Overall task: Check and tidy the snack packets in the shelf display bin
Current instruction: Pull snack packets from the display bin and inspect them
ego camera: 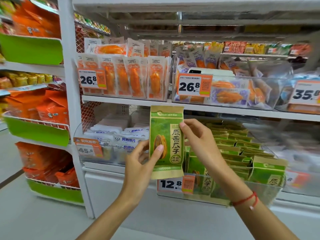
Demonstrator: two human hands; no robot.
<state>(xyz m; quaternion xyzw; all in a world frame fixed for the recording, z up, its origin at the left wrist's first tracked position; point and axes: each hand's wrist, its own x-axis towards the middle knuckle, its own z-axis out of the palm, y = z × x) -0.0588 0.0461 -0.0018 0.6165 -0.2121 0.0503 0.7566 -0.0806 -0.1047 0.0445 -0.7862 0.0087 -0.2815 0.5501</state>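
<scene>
Above the "12.8" price tag (175,184), green "原香瓜子" packet (166,142) upright, pinched by left hand (140,163) and right hand (199,137).

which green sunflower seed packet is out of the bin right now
The upright green packet pinched between the left hand and right hand; the others sit in the clear bin.

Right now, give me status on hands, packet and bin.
Left hand and right hand both grip one green packet, upright, lifted before the shelf. Clear bin behind holds remaining green packets, uneven. Nothing blocking.
</scene>
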